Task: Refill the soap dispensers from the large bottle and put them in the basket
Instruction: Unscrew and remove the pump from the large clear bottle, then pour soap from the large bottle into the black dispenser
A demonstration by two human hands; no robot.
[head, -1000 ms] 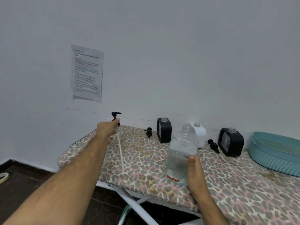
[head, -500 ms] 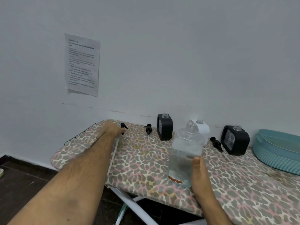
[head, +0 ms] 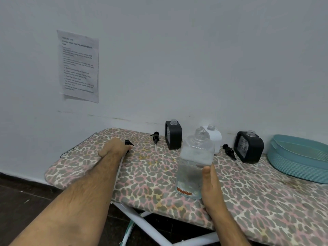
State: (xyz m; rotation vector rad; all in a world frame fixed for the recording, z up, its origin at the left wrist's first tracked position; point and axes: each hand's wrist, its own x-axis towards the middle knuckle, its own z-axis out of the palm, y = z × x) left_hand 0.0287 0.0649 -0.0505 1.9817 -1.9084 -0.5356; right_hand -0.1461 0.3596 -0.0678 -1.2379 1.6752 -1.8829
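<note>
My right hand (head: 210, 183) grips the large clear bottle (head: 194, 164), which stands upright and uncapped on the board with some clear liquid inside. My left hand (head: 115, 148) rests on the board, fingers closed on the bottle's long pump (head: 128, 143); its black head pokes out past my fingers and its white tube lies along my forearm. Against the wall stand three uncapped dispensers: a black one (head: 173, 134), a white one (head: 213, 137) partly behind the bottle, and another black one (head: 248, 147). The teal basket (head: 300, 158) sits at the far right.
Two small black pumps lie loose on the leopard-print ironing board (head: 159, 174): one pump (head: 155, 139) left of the first black dispenser, another pump (head: 229, 151) between the white and second black dispensers. A printed sheet (head: 79, 66) hangs on the wall. Dark floor lies below left.
My left hand has lowered the long pump from upright in the air down flat onto the board. My right hand has kept its hold on the large bottle.
</note>
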